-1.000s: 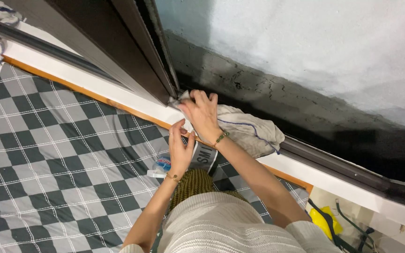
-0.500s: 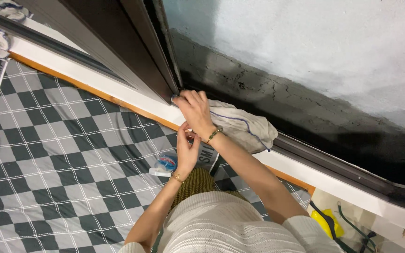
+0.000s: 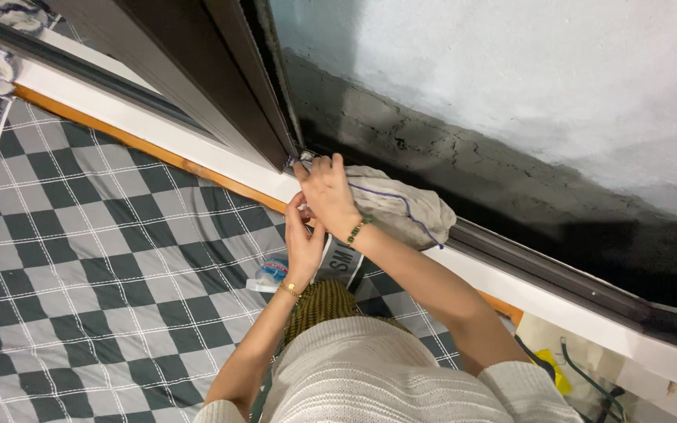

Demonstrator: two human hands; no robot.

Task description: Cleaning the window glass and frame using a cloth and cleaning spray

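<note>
Cloth under right hand

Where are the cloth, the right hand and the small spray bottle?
cloth (image 3: 401,210), head view, on its bunched middle.
right hand (image 3: 324,190), head view, on the back of the hand.
spray bottle (image 3: 273,271), head view, on its blue label.
</note>
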